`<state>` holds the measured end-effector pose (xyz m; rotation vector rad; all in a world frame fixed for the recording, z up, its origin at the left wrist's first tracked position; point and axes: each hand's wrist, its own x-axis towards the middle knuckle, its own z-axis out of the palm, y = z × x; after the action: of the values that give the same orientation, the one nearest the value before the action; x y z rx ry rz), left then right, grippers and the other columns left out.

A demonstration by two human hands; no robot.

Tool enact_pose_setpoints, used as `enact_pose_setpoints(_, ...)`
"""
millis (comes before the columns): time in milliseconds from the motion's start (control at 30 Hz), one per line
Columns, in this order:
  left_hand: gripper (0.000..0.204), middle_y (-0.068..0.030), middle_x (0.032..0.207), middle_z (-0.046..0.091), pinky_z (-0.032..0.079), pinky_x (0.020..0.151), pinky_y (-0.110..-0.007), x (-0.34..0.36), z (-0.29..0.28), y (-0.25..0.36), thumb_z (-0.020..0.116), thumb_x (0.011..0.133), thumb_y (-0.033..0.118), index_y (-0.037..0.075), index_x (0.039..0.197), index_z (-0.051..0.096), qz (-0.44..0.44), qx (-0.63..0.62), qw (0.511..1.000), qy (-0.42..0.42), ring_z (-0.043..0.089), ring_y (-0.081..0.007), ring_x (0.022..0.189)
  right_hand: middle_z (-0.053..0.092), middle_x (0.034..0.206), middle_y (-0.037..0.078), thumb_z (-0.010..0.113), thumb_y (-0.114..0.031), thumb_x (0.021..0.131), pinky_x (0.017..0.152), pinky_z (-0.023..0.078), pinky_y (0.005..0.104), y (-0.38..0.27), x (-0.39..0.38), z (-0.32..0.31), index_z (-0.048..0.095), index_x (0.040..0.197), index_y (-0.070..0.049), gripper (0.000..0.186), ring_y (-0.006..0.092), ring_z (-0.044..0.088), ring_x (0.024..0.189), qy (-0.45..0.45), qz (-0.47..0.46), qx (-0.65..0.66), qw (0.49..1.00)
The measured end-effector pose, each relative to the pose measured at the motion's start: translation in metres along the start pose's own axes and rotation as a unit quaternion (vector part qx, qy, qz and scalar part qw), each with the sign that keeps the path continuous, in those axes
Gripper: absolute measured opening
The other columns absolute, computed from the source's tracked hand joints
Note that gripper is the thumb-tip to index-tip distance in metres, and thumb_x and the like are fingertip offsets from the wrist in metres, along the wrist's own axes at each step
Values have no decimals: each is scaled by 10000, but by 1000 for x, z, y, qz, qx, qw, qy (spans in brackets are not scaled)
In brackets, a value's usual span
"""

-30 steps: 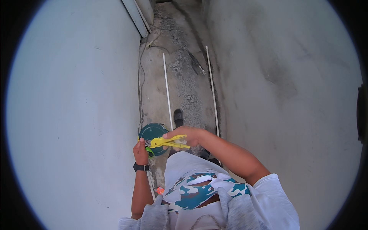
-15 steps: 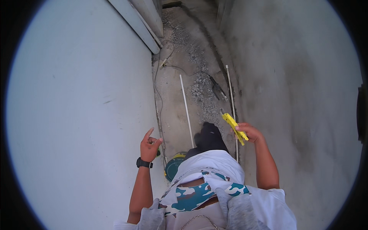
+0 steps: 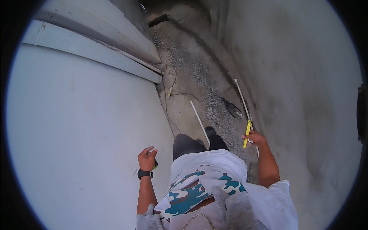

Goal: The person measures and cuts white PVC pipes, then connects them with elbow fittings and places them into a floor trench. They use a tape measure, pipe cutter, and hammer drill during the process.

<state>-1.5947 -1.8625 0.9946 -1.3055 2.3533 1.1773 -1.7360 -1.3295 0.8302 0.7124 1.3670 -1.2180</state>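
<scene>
Yellow-handled pliers [image 3: 247, 133] are hanging nose-down from your right hand [image 3: 256, 138], whose fingers are wrapping around the upper part of the handles; the tool's jaws are too small to read. You are standing in a narrow gravel alley between a pale wall [image 3: 76, 153] on your left and a grey concrete wall [image 3: 306, 96] on your right. Your left hand [image 3: 147, 158] is curling beside the pale wall, fingers bent inward around a small greenish object [image 3: 155, 165] that is mostly hidden behind the palm, so what it is cannot be told. A black watch [image 3: 145, 174] is sitting on that wrist. On the ground ahead, one white pipe [image 3: 199, 121] is lying near your dark shoe [image 3: 210, 131], and a second white pipe [image 3: 242, 98] is running along the foot of the concrete wall, its lower end passing behind the pliers. A thin dark cable [image 3: 184, 94] is trailing across the gravel toward a dark tool [image 3: 231, 107], hard to make out. Your legs are largely covered by your white shirt [image 3: 209, 165].
</scene>
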Motion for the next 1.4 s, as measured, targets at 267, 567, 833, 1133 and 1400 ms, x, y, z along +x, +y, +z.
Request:
enact_pose_setpoints(267,313,-64,732,676,464,615,-268,273,-7,150,792,785,280,-6,888,719,51,55,980,-182,583,-114,625,621,737,33,824,-217,735,475,398,281,-156,73,82,601,923,-76,324,125,553,558,152,-79,67,983)
enact_pose_setpoints(567,261,-32,750,656,475,632,-258,546,-5,307,781,718,109,4,946,706,191,225,917,-268,591,-111,664,519,585,34,783,-333,796,382,331,320,-212,179,183,595,770,-57,335,150,470,430,319,53,260,910)
enact_pose_setpoints(833,392,-44,797,675,491,678,-259,626,136,444,816,704,96,-22,1059,698,300,214,850,-377,580,-93,680,483,631,34,735,-421,827,394,341,324,-221,225,197,590,828,-48,400,158,469,464,326,116,418,840)
enact_pose_setpoints(1133,282,-8,791,662,463,639,-241,582,321,611,758,818,163,-5,1038,705,298,292,785,-457,577,-95,675,581,684,71,739,-301,814,393,376,324,-266,287,144,618,849,-33,296,180,547,488,327,64,572,750)
enact_pose_setpoints(1400,299,0,783,643,470,660,-260,453,443,694,766,794,160,26,1054,709,379,394,624,-558,580,-103,697,629,724,107,722,-322,821,455,475,339,-316,286,92,668,978,-6,357,198,609,525,348,8,552,758)
